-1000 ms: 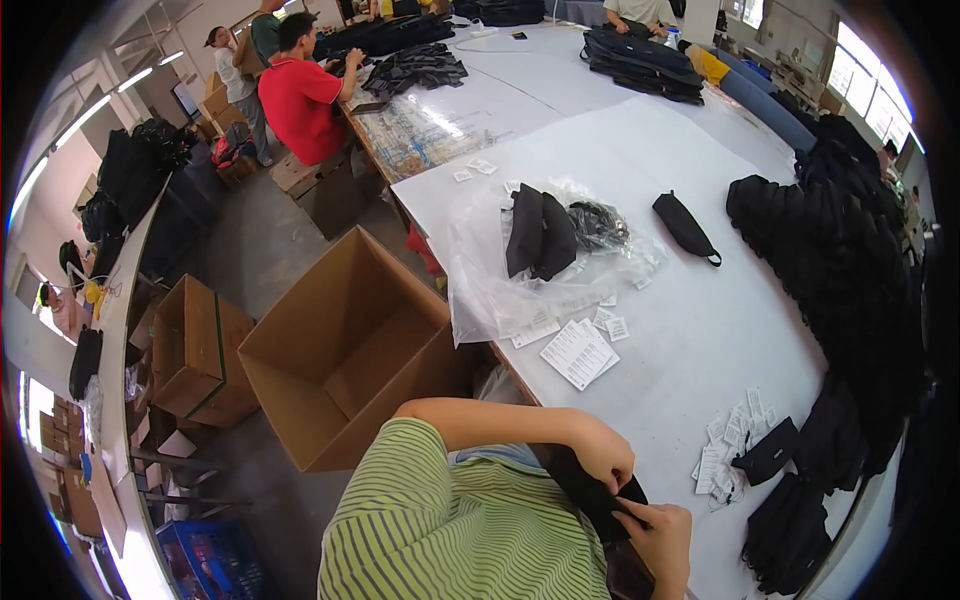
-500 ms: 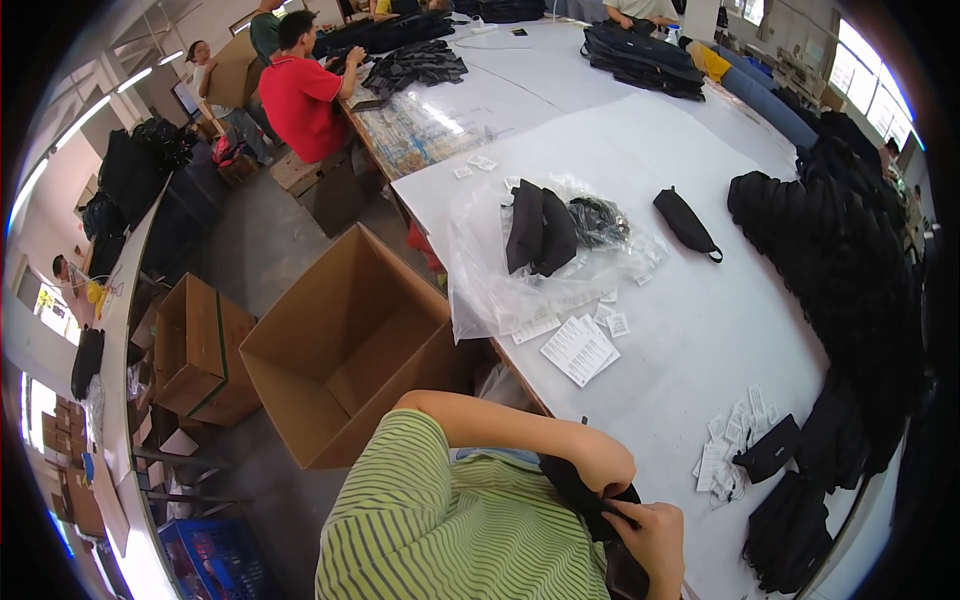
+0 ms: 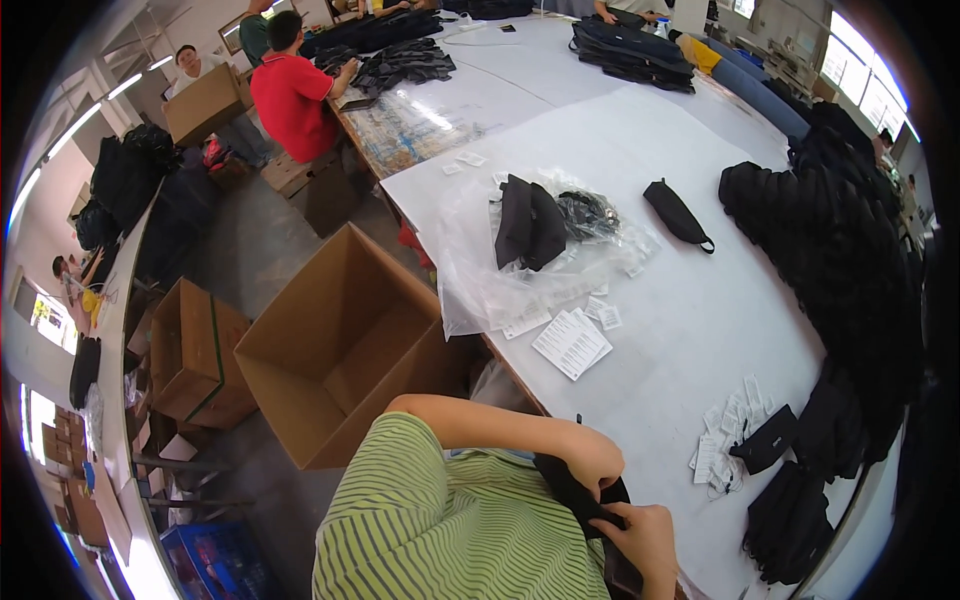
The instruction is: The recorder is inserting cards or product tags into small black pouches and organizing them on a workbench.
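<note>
A: What changed? 
B: Little. The cardboard box (image 3: 340,350) at nine o'clock stays open. Left hand (image 3: 590,455) and right hand (image 3: 645,535) are still both closed on the black pouch (image 3: 575,490), at the table (image 3: 680,330) edge, six o'clock.

I log an open brown cardboard box (image 3: 345,350) at centre left, beside the long white worktable (image 3: 700,320). Centre frame, a crumpled clear plastic sheet (image 3: 480,280) carries folded black fabric pieces (image 3: 528,222). Below it I see a white printed paper sheet (image 3: 571,343). A tall heap of black garments (image 3: 840,260) fills the right edge. Upper left, a person in a red shirt (image 3: 290,100) sits.
</note>
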Available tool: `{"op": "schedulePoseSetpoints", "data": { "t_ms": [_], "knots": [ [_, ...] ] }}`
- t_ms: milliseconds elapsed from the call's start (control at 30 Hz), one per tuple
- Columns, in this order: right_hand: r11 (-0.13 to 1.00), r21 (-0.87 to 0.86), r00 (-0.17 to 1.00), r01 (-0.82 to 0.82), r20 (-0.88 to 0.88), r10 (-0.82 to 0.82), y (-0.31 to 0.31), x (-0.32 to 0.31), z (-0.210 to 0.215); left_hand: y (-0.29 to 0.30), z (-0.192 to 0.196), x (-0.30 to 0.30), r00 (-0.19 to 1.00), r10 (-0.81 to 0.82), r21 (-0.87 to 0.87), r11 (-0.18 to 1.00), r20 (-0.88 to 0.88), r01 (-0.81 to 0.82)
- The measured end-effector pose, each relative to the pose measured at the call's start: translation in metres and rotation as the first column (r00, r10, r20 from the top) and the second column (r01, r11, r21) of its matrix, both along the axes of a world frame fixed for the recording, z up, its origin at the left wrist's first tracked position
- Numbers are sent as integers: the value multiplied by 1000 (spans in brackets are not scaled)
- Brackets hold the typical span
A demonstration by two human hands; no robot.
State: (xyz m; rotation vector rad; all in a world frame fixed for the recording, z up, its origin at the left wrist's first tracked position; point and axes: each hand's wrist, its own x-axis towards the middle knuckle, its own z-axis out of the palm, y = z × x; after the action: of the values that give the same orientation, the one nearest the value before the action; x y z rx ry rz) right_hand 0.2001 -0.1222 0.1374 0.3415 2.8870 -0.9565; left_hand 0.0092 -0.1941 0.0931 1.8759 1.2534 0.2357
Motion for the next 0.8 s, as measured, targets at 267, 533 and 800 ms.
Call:
{"op": "schedulePoseSetpoints", "data": {
  "t_ms": [267, 533, 800],
  "knots": [
    [976, 163, 965, 146, -243, -104, 14, -4, 13, -17, 55, -35, 862, 420, 301, 814, 285, -496],
    [850, 400, 745, 344, -667, 12, 29, -57, 61, -21, 20, -33, -246, 173, -269, 124, 954, -955],
    [900, 393, 717, 189, -681, 148, 15, -66, 58, -5, -10, -32, -284, -87, -95, 818, 955, -568]
  ]
}}
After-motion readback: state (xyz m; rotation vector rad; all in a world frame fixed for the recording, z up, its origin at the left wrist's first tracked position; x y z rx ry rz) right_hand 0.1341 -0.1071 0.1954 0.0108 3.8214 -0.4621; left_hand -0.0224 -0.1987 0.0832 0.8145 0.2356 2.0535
